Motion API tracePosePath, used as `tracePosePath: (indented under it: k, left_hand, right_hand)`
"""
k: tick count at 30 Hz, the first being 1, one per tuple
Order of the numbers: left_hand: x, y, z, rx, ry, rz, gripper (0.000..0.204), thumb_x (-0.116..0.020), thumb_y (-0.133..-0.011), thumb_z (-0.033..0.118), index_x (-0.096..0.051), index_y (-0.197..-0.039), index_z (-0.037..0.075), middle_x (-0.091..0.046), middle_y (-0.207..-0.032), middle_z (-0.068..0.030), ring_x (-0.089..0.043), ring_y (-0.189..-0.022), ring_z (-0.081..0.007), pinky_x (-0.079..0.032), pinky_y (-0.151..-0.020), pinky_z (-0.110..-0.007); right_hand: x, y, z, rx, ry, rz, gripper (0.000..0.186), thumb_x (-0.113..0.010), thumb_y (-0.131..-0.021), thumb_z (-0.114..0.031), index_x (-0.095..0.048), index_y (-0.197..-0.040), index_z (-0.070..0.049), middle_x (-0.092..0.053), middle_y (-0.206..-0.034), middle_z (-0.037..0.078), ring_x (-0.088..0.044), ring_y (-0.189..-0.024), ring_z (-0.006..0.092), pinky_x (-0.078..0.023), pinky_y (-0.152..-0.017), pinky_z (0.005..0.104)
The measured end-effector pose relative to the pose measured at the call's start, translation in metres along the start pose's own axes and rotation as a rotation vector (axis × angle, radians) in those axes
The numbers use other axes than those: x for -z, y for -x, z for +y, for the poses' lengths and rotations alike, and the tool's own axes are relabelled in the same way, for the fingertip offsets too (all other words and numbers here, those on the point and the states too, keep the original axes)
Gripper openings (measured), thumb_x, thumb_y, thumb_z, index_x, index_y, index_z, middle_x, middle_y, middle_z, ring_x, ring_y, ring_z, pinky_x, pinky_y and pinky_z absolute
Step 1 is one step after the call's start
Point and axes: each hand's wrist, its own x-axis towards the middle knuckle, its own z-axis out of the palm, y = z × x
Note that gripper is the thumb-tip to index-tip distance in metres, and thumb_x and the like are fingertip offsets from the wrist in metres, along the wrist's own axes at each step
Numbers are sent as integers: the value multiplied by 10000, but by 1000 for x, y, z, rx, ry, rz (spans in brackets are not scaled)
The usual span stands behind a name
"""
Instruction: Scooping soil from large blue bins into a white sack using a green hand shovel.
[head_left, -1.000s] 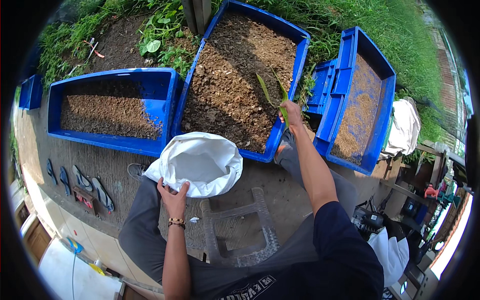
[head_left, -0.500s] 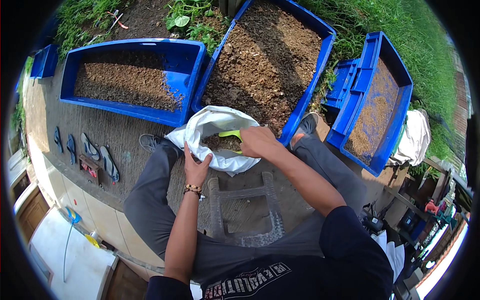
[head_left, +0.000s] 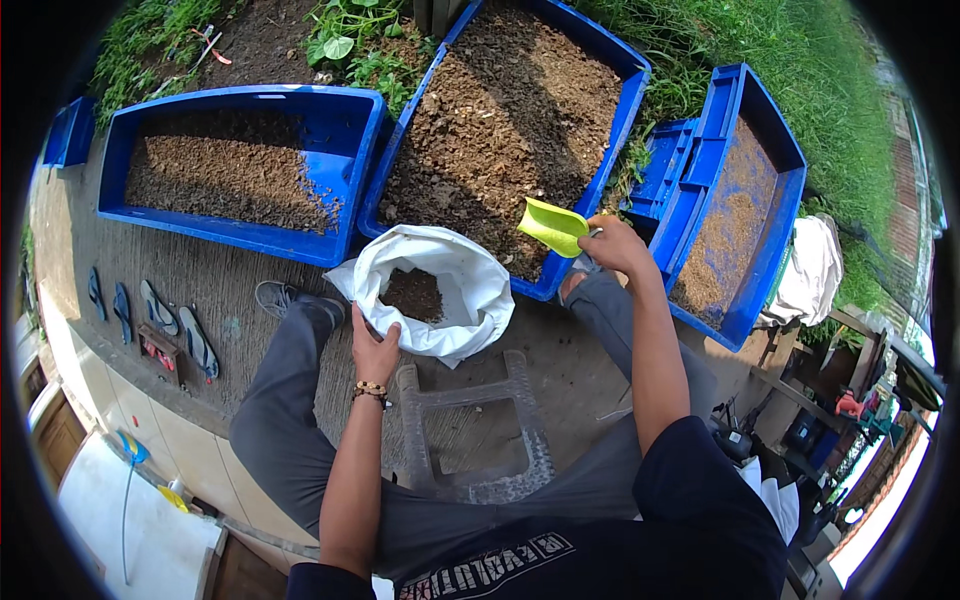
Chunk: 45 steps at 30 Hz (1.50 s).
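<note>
Far left on the concrete: four sandals (head_left: 200,345), lined up in a slanted row. Behind them, a long blue tray (head_left: 326,178) with brown crumbly material, bare blue plastic showing at its right end.

My left hand (head_left: 374,350) pinches the near-left rim of the white sack (head_left: 458,340), thumb one side, some fingers hidden in the fold. Sack sits between my feet, mouth up, dark crumbs (head_left: 412,294) at the bottom. Grey stool frame (head_left: 530,415) just on my side of it.

Sack is right by the near edge of the middle blue tray (head_left: 626,115); can't tell if they touch. That one's spread with coarse brown soil, part in shade.

Yellow-green scoop (head_left: 553,226) is over the middle tray's near-right corner, mouth pointing left. My right hand (head_left: 615,245) has its handle end, fingers pressed together around it.

Right: narrower blue tray (head_left: 772,235), finer tan grains, then a white bundle (head_left: 814,268).
</note>
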Motion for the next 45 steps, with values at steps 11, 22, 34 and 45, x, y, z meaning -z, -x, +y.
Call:
tracePosePath:
  k: [11,22,34,45]
  left_hand:
    - [-9,-2,4,58,128,-50,833,-711,-844,73,-236,-1524,-3,-547,-1296,-218,-598,-1111,-265,-498,-933,-369]
    - [18,11,18,167,180,-53,851,-701,-837,35,-213,-1534,17,-505,-1329,-224,-576,-1152,-269,-498,-957,-373]
    - [-1,11,0,132,109,-81,924,-774,-804,181,-219,-1520,-3,-510,-1364,-251,-555,-1230,-316,-453,-1021,-403]
    - [3,12,5,111,-40,-101,961,-765,-805,283,-196,-1509,-39,-522,-1356,-299,-539,-1256,-396,-429,-1036,-423]
  right_hand:
    - [-130,-129,46,-466,-364,940,822,-713,-721,-117,-224,-1369,7,-607,-1149,310,-606,-1080,463,-475,-955,493]
    - [-173,-178,-94,-218,-801,679,721,-639,-764,-72,-200,-1333,-12,-541,-1164,304,-561,-1116,442,-420,-1003,477]
    - [-110,-116,11,-83,-1359,-35,155,-568,-778,-177,-435,-820,-108,-487,-631,62,-475,-460,158,-369,-382,288]
    - [-114,47,-71,395,150,37,607,-629,-731,-84,-517,-1325,-135,-643,-868,203,-636,-838,388,-509,-718,454]
